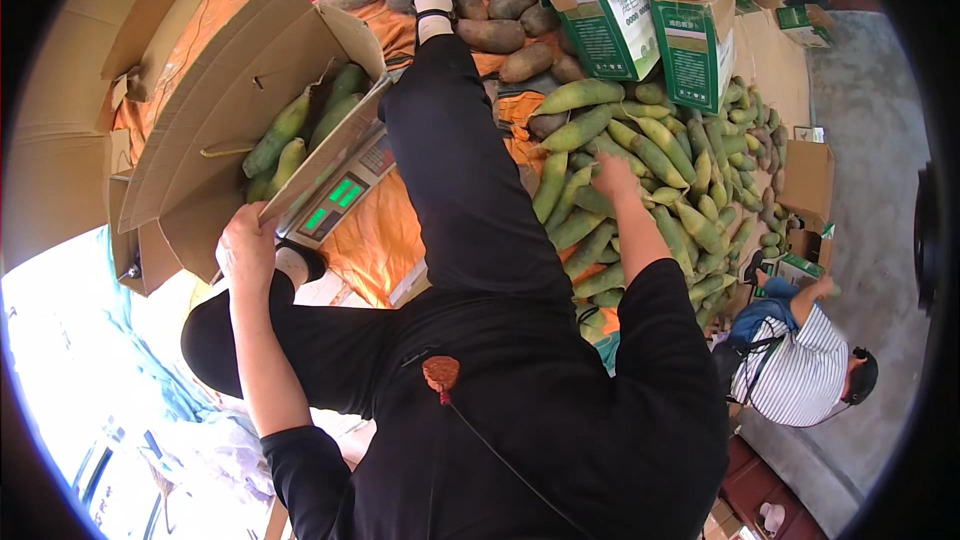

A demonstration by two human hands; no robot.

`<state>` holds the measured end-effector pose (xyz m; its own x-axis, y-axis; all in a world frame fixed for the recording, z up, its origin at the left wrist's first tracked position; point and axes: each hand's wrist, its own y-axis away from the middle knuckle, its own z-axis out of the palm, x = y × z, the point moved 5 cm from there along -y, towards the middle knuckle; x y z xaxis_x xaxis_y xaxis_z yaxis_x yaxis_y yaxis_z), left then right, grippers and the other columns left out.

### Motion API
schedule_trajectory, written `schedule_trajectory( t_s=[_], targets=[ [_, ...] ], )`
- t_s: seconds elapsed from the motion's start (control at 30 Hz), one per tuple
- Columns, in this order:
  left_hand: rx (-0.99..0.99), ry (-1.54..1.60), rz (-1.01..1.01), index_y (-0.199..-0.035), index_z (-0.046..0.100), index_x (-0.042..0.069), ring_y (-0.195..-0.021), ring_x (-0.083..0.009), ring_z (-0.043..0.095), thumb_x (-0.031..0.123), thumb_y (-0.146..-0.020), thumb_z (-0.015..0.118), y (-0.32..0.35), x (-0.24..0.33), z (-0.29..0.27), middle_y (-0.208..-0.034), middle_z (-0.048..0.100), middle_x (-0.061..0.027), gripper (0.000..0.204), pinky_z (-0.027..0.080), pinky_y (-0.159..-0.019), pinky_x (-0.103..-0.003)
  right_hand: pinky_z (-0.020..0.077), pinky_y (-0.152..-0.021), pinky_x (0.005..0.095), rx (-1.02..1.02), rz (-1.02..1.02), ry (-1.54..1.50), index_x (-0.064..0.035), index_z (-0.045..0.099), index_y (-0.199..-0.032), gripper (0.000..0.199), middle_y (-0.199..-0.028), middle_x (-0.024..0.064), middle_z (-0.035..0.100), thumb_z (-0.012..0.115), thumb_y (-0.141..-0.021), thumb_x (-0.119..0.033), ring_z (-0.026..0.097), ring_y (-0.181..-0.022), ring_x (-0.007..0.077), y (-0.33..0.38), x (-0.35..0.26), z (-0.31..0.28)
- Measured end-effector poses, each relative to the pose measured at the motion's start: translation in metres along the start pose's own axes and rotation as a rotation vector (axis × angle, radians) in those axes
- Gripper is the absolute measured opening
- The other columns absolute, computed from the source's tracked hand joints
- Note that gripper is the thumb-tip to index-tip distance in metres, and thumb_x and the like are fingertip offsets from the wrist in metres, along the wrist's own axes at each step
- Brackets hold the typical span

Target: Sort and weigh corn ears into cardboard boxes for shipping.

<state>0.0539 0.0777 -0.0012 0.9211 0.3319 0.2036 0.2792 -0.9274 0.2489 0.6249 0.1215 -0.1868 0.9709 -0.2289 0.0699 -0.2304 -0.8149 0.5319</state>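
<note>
My left hand is closed on the upper edge of an open cardboard box, its fingers over the flap. Inside that box lie several long green radishes. The box rests on a weighing scale with lit green displays, partly hidden by the flap and my leg. To the right, my right hand reaches into a big heap of green radishes. Its fingers curl around one radish there, though the fingertips are partly hidden.
Dusty reddish-brown root vegetables lie at the far side. Green-and-white cartons stand beyond the heap. An orange sheet covers the ground under the scale. At the right, another person in a striped shirt bends near small boxes.
</note>
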Motion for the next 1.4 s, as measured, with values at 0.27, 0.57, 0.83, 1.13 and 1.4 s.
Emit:
schedule_trajectory(
  t_s=[0.27,0.57,0.83,1.13,1.4],
  targets=[
    [0.019,-0.01,0.028,-0.094,0.068,0.011,-0.087,-0.0316,0.062,0.013,-0.078,0.065,-0.002,0.002,0.001,-0.089,0.064,-0.0103,0.016,0.05,-0.075,-0.042,0.04,-0.099,0.0511,-0.248,0.033,0.119,-0.0213,0.043,-0.133,0.06,-0.13,0.0084,0.051,0.063,-0.076,-0.016,0.044,-0.125,0.0304,0.016,0.047,0.05],
    [0.047,-0.06,0.069,-0.092,0.068,0.013,-0.085,-0.027,0.063,0.012,-0.078,0.063,0.004,0.0,0.002,-0.087,0.063,-0.007,0.015,0.052,-0.074,-0.039,0.0419,-0.095,0.0518,-0.194,0.049,0.332,-0.0223,0.044,-0.13,0.062,-0.126,0.0076,0.047,0.07,-0.074,-0.018,0.045,-0.122,0.028,0.041,0.017,0.04],
    [0.053,-0.044,0.091,-0.088,0.067,0.012,-0.083,-0.0262,0.063,0.009,-0.079,0.057,0.003,-0.005,0.008,-0.083,0.062,-0.007,0.014,0.052,-0.071,-0.04,0.0424,-0.093,0.0517,0.029,-0.091,0.055,-0.0216,0.039,-0.135,0.082,-0.125,0.0085,0.048,0.081,-0.064,-0.021,0.044,-0.12,0.0302,0.031,-0.013,0.001],
    [0.076,-0.054,0.115,-0.081,0.063,0.009,-0.083,-0.0265,0.063,0.004,-0.073,0.059,0.003,-0.009,0.012,-0.082,0.06,-0.0081,0.01,0.053,-0.07,-0.04,0.0387,-0.095,0.04,0.54,-0.745,-0.376,-0.0101,0.05,-0.128,0.072,-0.117,0.0137,0.051,0.075,-0.06,-0.005,0.046,-0.11,0.0335,0.087,-0.182,-0.226],
    [0.067,-0.104,0.121,-0.081,0.063,0.009,-0.082,-0.026,0.064,0.004,-0.072,0.061,0.005,-0.01,0.012,-0.083,0.061,-0.0079,0.011,0.054,-0.068,-0.039,0.0404,-0.092,0.0406,0.604,-1.297,-0.411,-0.0169,0.056,-0.125,0.068,-0.11,0.0111,0.054,0.077,-0.061,-0.013,0.049,-0.106,0.0304,0.196,-0.343,-0.316]
  ],
)
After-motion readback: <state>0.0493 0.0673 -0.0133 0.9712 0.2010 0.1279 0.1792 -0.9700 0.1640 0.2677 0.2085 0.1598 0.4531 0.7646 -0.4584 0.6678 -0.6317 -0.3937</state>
